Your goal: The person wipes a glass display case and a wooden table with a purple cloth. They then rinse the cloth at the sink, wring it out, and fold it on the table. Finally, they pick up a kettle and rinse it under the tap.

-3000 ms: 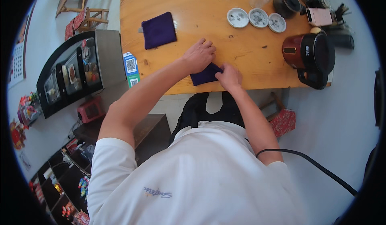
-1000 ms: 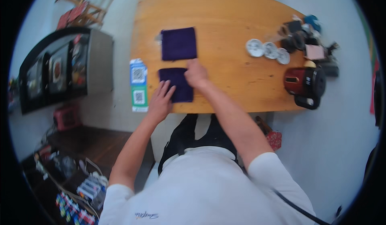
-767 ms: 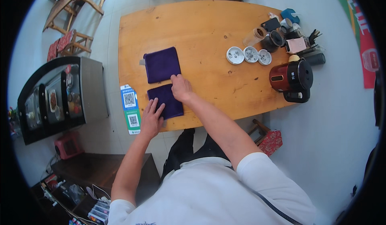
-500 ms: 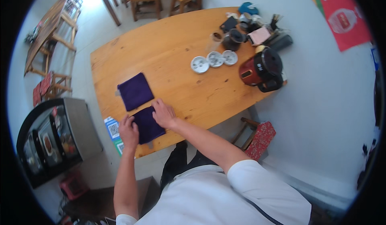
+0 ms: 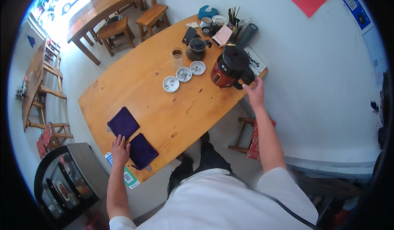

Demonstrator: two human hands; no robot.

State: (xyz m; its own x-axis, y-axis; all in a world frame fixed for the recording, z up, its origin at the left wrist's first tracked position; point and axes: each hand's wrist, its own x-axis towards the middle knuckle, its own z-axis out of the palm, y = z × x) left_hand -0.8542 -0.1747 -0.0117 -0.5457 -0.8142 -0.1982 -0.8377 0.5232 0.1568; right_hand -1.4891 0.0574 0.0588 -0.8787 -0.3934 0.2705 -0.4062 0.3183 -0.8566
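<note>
My right hand is at the handle of a red and black electric kettle, on the right end of the table. Its thumb and fingers are apart around the handle's outer side; how firmly they touch it is unclear. At the near left, my left hand lies open with its fingers stretched out, at the lower edge of a folded purple cloth. A second folded purple cloth lies just right of that hand. Both cloths are flat, each with a small grey tag at its edge.
On the wooden table stand several white ashtrays, a clear cup, a dark glass pot and a grey flask. Glasses lie on a white pad. A stool stands below the near edge.
My right hand has left the near purple cloth and moved right to the kettle's handle. My left hand now rests beside the cloths. The view has turned right.
</note>
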